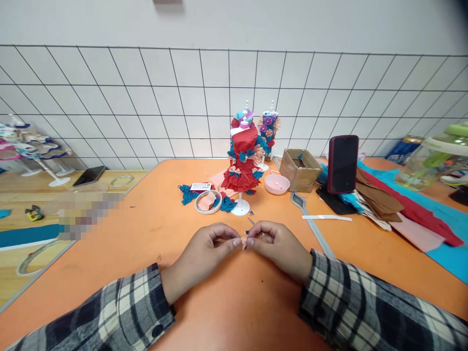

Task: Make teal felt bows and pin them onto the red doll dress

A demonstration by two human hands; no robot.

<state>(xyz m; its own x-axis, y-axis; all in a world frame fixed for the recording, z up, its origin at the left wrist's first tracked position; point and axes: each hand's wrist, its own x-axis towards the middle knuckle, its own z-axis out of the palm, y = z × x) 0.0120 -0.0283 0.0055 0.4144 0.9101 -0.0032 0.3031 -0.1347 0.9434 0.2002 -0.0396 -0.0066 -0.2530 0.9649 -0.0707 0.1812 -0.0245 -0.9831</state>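
Observation:
Both of my hands meet over the orange table (153, 229), pinching a tiny pink and blue paper piece (243, 242) between their fingertips. My left hand (204, 253) has its fingers curled and closed on the piece from the left. From the right, my right hand (280, 248) pinches the same piece. Behind them stands a small mannequin in a red paper dress (243, 165) with blue and pink bows, on a white stand. A second decorated mannequin (269, 131) stands behind it.
A tape roll (208, 201) and blue paper scraps lie left of the dress. A pink bowl (277, 184), a cardboard box (300, 169), a phone on a stand (342, 164), a metal ruler (312, 222) and coloured paper sheets (420, 214) sit to the right. A wire grid lines the wall.

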